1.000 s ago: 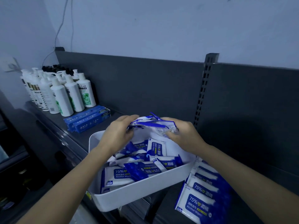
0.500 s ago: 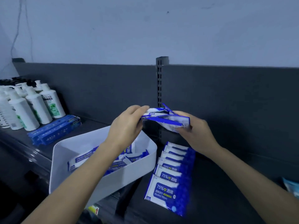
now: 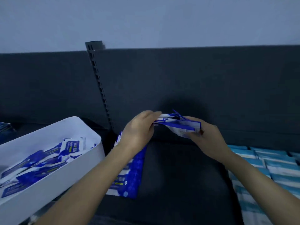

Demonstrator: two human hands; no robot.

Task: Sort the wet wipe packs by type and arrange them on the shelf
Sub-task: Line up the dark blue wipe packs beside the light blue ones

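Blue-white wipe packs (image 3: 177, 125) crosswise between left hand (image 3: 138, 130), right hand (image 3: 206, 137)

Your dark shelf (image 3: 186, 176) bore a white bin (image 3: 56, 184) at left, a row of blue packs (image 3: 129, 179) beside it, and light-blue packs (image 3: 276, 169) at right.

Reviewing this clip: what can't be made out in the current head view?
Head view:
- Held packs: count unclear; the left hand and right hand cover their ends.
- Blue row: mostly behind the left forearm.
- Pale packs: print blurred, cut by the right edge.
- Bin: cut by the left edge.
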